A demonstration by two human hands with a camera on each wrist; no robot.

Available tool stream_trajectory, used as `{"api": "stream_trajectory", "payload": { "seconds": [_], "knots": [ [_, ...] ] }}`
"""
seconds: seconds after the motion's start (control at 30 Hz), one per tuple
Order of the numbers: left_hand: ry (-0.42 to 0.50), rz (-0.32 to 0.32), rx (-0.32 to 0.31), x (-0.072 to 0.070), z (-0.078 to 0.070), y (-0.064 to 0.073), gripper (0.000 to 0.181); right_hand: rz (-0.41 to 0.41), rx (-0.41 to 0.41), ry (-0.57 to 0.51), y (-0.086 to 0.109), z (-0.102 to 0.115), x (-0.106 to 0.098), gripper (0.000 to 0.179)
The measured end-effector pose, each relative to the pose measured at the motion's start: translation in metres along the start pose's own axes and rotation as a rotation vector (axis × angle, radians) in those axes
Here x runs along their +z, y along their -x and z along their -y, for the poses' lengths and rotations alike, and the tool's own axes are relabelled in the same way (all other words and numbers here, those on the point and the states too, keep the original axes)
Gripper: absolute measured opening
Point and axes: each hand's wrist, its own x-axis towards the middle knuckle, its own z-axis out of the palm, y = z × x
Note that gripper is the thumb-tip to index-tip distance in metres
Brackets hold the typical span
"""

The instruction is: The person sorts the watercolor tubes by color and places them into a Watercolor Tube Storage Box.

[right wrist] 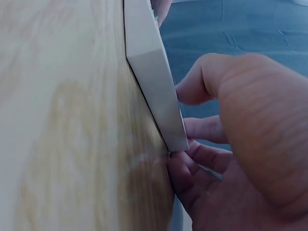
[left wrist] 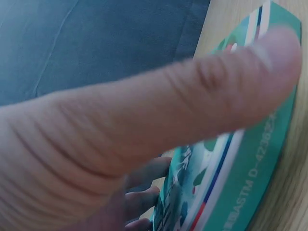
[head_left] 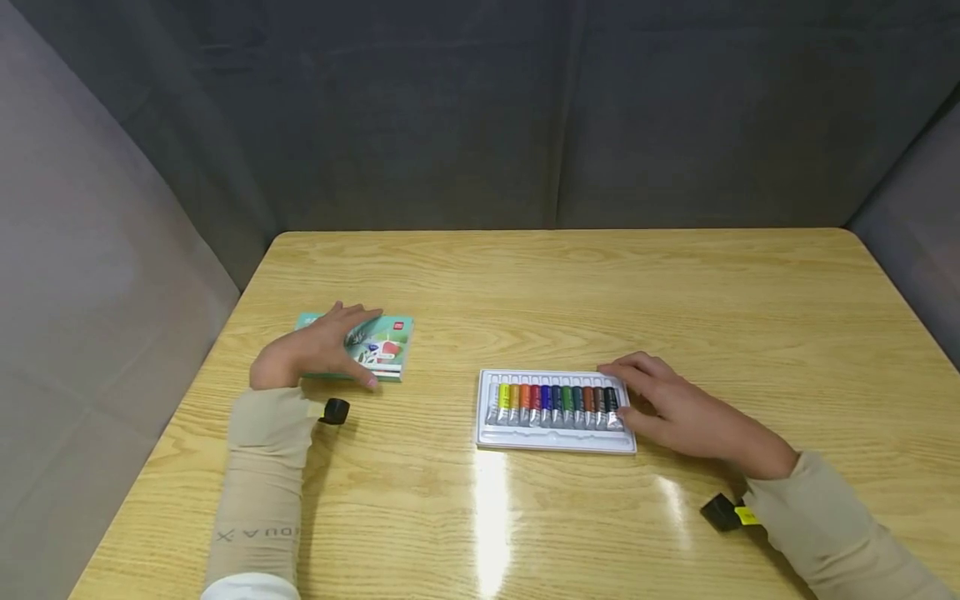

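My left hand (head_left: 318, 346) spans a flat green printed box (head_left: 390, 350) on the left of the table, with spread fingers over its far edge. In the left wrist view the straight thumb (left wrist: 192, 91) crosses in front of the box's lettered side (left wrist: 260, 173). A white plastic tray (head_left: 555, 440) lies to the right, holding a row of coloured paint tubes (head_left: 557, 406). At the tray's right end my right hand (head_left: 678, 412) grips it, thumb on the rim and fingers at the far corner. The right wrist view shows the fingers (right wrist: 207, 156) bent against the tray's side (right wrist: 156, 91).
Everything lies on a wood-grain table (head_left: 525, 292). A dark curtain (head_left: 420, 117) stands behind its far edge, and pale cloth (head_left: 97, 275) hangs on the left. A small black camera (head_left: 335, 411) sticks out from the left wrist, another camera (head_left: 720, 512) from the right.
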Motion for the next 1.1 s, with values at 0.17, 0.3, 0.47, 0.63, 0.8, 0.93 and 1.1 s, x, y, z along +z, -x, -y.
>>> {"api": "stream_trajectory", "payload": {
  "seconds": [0.17, 0.3, 0.47, 0.63, 0.8, 0.93, 1.1],
  "knots": [
    [-0.002, 0.002, 0.015, 0.002, -0.005, -0.002, 0.119, -0.014, 0.019, 0.005, -0.001, 0.002, 0.001, 0.055],
    [-0.016, 0.01, 0.032, 0.004, -0.01, -0.005, 0.118, -0.022, 0.036, 0.012, -0.001, 0.005, 0.001, 0.056],
    [-0.07, 0.011, 0.063, 0.009, -0.019, -0.007, 0.119, -0.032, 0.027, 0.018, -0.002, 0.006, 0.003, 0.055],
    [-0.107, -0.007, 0.076, 0.015, -0.03, -0.011, 0.117, -0.039, 0.019, 0.002, -0.003, 0.006, 0.004, 0.054],
    [-0.109, -0.026, 0.096, 0.021, -0.037, -0.015, 0.116, -0.05, 0.018, -0.008, -0.002, 0.006, 0.004, 0.052],
    [-0.113, -0.064, 0.14, 0.026, -0.036, -0.022, 0.116, -0.058, 0.028, -0.01, -0.001, 0.008, 0.004, 0.053],
    [-0.094, -0.091, 0.206, 0.031, -0.035, -0.028, 0.115, -0.013, 0.082, -0.027, -0.001, 0.014, 0.006, 0.085]
  ]
}}
